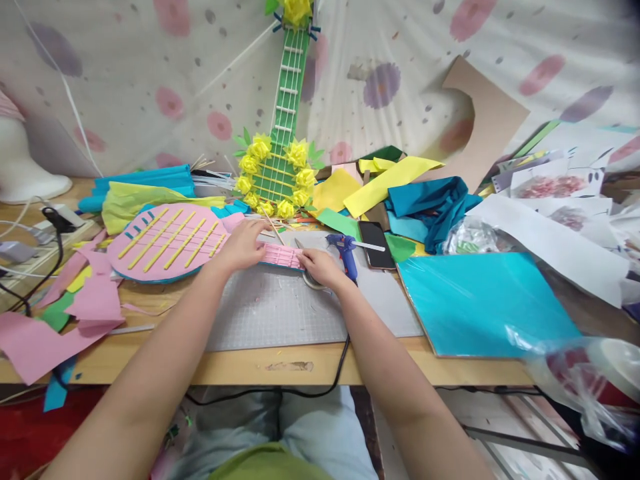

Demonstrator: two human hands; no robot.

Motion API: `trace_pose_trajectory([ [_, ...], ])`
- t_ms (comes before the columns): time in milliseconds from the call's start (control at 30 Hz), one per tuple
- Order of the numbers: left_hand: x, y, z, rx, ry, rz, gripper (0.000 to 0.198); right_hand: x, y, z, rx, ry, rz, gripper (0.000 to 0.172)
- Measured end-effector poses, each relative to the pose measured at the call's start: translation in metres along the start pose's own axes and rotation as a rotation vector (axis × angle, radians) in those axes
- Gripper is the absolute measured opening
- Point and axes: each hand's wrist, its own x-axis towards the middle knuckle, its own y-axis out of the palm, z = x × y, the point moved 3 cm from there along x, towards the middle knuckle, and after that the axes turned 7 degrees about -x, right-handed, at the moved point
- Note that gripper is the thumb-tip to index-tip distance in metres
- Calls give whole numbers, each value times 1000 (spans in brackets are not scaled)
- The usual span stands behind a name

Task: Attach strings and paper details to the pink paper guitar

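A pink craft guitar [150, 233] with yellow strips across its round body and a blue underside lies flat on the table, its neck pointing right. My left hand [243, 247] is closed over the neck near the body, fingertips on the strings. At the far end of the neck, my right hand [323, 267] pinches the tip. Thin strings and crossbars show on the neck [283, 255] between the two hands. Partly under my right hand is a ring-shaped grey item [313, 281], perhaps a tape roll. A blue glue gun [345, 253] lies just right of that hand.
A grey cutting mat [270, 313] lies beneath. Behind stands a green guitar [289, 120] with yellow flowers. A phone [376, 243] and blue board [485, 303] lie right. Pink scraps [95, 293] and a power strip [40, 253] are left. A black cord [343, 363] hangs over the front edge.
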Motion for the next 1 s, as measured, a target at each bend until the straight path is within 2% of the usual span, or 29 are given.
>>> trace_pose_trajectory([
  [67, -2, 5, -9, -50, -1, -155, 32, -1, 2, -1, 11, -35, -19, 33],
  [100, -3, 10, -12, -60, 15, -184, 27, -1, 2, -1, 19, -51, -24, 33],
  [233, -11, 28, -14, -95, 135, -92, 23, -3, 1, 1, 28, -89, -32, 36],
  [333, -14, 32, -7, -112, 156, -50, 23, -4, -2, 1, -16, -62, -22, 36],
  [467, -16, 35, -6, -87, 142, -62, 25, -5, -4, -3, -85, 11, 4, 38],
  [600, -17, 37, -16, -94, 124, -128, 31, -6, -4, -4, -103, 19, 12, 36],
  [700, -18, 44, -26, -111, 167, -99, 32, -8, -5, -3, -113, 10, 10, 36],
  [800, -17, 53, -32, -80, 203, -46, 44, -9, -6, -1, -125, 14, 3, 36],
  [1000, -14, 61, -33, 7, 158, -34, 56, -10, -7, 1, -160, 50, -14, 36],
])
